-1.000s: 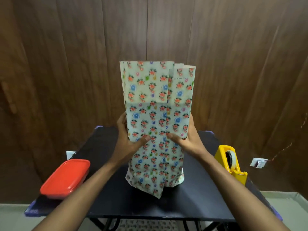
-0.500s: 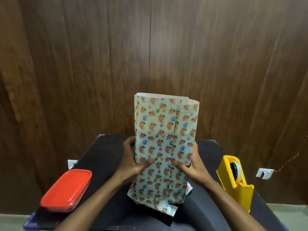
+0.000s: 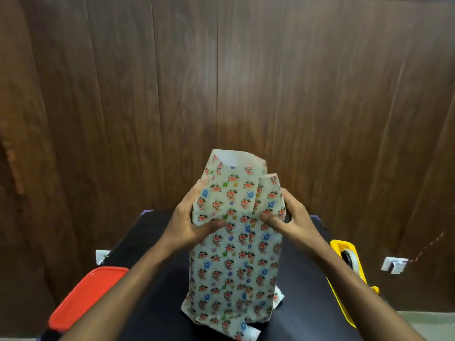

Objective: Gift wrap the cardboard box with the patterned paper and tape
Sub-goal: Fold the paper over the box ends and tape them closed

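Note:
The box stands upright on the black table (image 3: 152, 303), fully covered by flowered wrapping paper (image 3: 234, 267), so no cardboard shows. The paper's top end sticks up as an open, bent sleeve with its white inside visible. My left hand (image 3: 189, 222) grips the left side near the top, thumb across the front. My right hand (image 3: 290, 217) grips the right side, thumb pressing on the overlapping seam. A yellow tape dispenser (image 3: 349, 271) sits at the table's right edge, partly behind my right forearm.
A red-lidded plastic container (image 3: 86, 296) lies at the table's front left corner. A dark wood-panelled wall stands close behind the table. A white wall socket (image 3: 394, 265) shows at the lower right. Loose paper flaps spread on the table at the parcel's base.
The parcel has come down onto the table. Both hands have slid up towards its top, and the upper paper sleeve has been squeezed in and bent.

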